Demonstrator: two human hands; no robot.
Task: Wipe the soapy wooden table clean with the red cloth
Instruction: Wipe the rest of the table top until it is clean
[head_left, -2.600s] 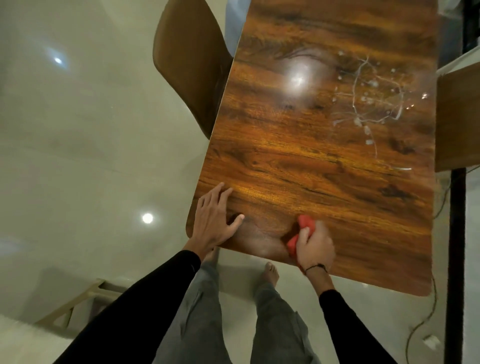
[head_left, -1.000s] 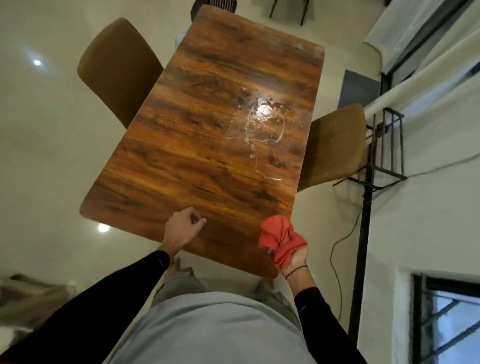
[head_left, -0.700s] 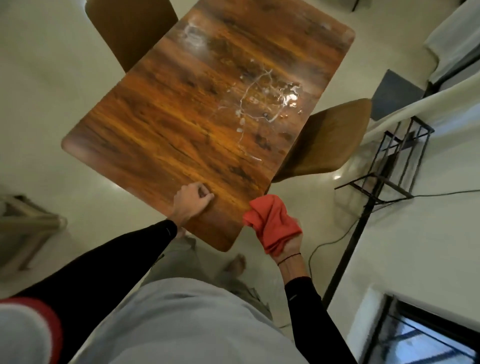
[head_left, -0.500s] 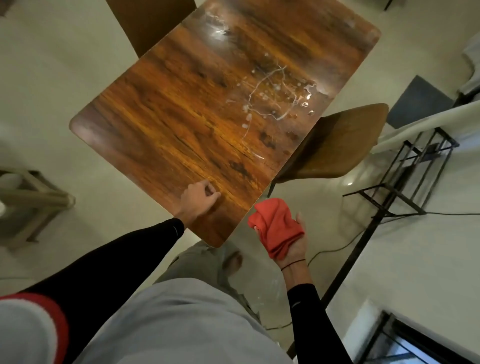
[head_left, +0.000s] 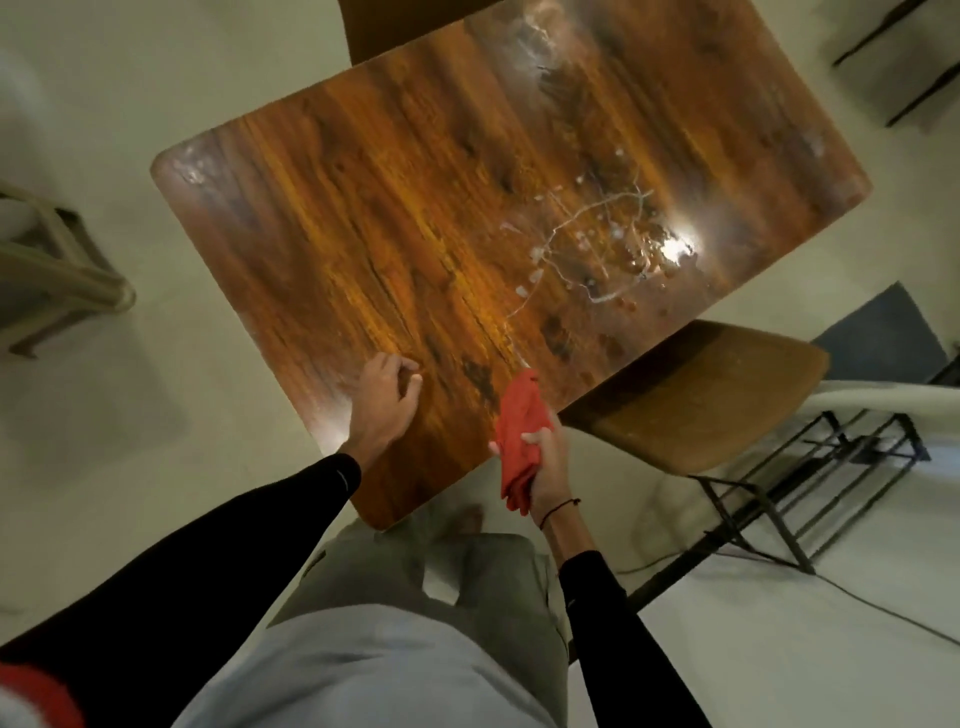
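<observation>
The wooden table (head_left: 415, 218) fills the upper middle of the head view, seen at an angle. White soapy streaks and droplets (head_left: 597, 249) lie on its right half, under a bright light glare. My right hand (head_left: 545, 457) grips the bunched red cloth (head_left: 519, 431) at the table's near right edge; the cloth's upper tip lies over the wood. My left hand (head_left: 384, 400) rests on the near part of the tabletop with its fingers curled in a loose fist, nothing in it.
A brown chair (head_left: 701, 395) stands tucked at the table's right side, close to my right hand. A black metal rack (head_left: 831, 478) and a cable lie further right. Another chair back (head_left: 389, 26) shows beyond the table, and a pale stool frame (head_left: 57, 270) stands at the left.
My right hand has carried the red cloth from beside the near corner up onto the table's right edge. The view has swung, so the table looks rotated. My left hand stays fisted on the wood.
</observation>
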